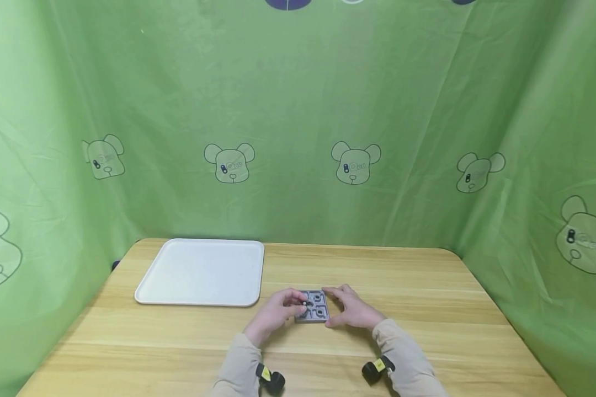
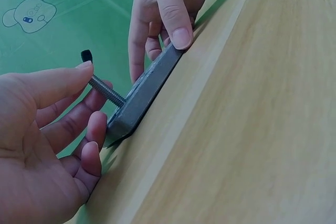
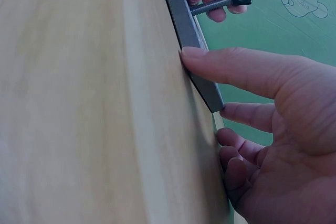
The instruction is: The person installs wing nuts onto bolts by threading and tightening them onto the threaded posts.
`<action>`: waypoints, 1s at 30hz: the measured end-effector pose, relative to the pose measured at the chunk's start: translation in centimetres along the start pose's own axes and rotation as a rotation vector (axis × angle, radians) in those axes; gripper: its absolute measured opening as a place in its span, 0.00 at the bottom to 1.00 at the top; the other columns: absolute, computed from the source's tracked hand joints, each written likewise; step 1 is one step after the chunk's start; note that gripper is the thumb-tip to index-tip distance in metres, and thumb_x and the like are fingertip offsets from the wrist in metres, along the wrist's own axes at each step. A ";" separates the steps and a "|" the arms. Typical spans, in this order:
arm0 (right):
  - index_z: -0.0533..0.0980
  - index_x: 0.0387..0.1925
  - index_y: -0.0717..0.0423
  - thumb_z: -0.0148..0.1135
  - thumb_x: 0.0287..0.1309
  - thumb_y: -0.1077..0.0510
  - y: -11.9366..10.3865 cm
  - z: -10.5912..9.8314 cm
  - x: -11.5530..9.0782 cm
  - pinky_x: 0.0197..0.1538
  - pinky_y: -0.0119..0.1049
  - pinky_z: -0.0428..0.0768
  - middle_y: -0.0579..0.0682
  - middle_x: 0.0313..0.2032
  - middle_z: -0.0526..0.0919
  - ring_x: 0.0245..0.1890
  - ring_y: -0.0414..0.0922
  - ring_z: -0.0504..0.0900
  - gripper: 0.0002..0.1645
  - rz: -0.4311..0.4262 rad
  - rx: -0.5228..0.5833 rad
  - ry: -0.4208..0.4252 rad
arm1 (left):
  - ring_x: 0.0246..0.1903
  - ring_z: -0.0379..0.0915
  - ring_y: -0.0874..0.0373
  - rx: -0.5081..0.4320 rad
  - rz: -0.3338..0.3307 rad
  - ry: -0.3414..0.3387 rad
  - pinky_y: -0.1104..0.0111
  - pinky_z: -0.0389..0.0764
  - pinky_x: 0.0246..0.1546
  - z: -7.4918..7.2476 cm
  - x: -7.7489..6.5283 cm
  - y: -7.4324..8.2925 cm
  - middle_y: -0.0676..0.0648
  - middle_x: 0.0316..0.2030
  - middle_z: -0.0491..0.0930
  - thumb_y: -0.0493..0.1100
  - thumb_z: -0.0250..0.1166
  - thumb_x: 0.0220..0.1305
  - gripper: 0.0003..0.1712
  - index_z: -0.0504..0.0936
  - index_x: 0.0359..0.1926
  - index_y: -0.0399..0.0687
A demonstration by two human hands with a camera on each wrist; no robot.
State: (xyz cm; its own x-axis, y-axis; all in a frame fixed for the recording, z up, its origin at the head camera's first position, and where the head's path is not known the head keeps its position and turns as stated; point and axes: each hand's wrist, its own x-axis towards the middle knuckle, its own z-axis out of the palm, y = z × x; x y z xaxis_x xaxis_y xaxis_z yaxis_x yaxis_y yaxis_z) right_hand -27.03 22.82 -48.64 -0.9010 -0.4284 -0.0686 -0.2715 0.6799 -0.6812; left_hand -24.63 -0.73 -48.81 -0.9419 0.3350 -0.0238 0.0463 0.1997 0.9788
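A square grey metal plate (image 1: 322, 305) with round recesses and ribs on its upper face lies flat on the wooden table. In the left wrist view, a threaded wing screw (image 2: 107, 91) with a black winged head stands on the plate's upper face, its lower end at the plate. My left hand (image 1: 277, 312) pinches this screw near its head between thumb and fingers. At the opposite side, my right hand (image 1: 354, 311) grips the plate by its edge, the thumb (image 3: 226, 66) on the near side and a finger at the far corner.
A white rectangular tray (image 1: 201, 273) lies on the table (image 1: 427, 309) at the back left. Green curtains (image 1: 288, 110) with bear prints hang behind and along both sides. Each wrist carries a small black camera, the left one (image 1: 274, 381) and the right one (image 1: 372, 373).
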 end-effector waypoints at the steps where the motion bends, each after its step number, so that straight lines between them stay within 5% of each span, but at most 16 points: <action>1: 0.65 0.69 0.56 0.78 0.37 0.52 0.0 0.0 0.0 0.63 0.61 0.67 0.56 0.50 0.69 0.54 0.52 0.71 0.54 0.001 -0.001 0.000 | 0.38 0.72 0.59 0.001 0.000 0.001 0.68 0.71 0.35 0.0 0.0 0.0 0.45 0.42 0.81 0.38 0.65 0.61 0.14 0.80 0.48 0.41; 10: 0.65 0.69 0.56 0.78 0.38 0.52 -0.1 0.0 0.0 0.63 0.62 0.66 0.56 0.51 0.69 0.55 0.52 0.70 0.54 0.004 -0.004 0.001 | 0.41 0.71 0.60 0.010 0.017 -0.001 0.67 0.71 0.41 0.1 0.0 -0.2 0.44 0.45 0.81 0.39 0.63 0.63 0.12 0.82 0.48 0.43; 30: 0.65 0.69 0.57 0.77 0.38 0.53 -0.5 -0.2 -0.4 0.63 0.63 0.65 0.58 0.51 0.69 0.54 0.54 0.70 0.53 -0.003 0.002 -0.005 | 0.38 0.70 0.59 -0.004 -0.006 -0.022 0.69 0.71 0.32 -0.1 0.0 -0.1 0.43 0.46 0.80 0.40 0.61 0.65 0.16 0.79 0.52 0.43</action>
State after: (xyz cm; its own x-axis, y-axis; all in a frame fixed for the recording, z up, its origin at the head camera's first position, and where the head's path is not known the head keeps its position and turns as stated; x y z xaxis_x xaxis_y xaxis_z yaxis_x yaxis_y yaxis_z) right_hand -26.58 22.77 -48.08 -0.8984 -0.4335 -0.0706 -0.2735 0.6778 -0.6825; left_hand -24.64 -0.81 -48.91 -0.9346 0.3540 -0.0336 0.0397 0.1977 0.9795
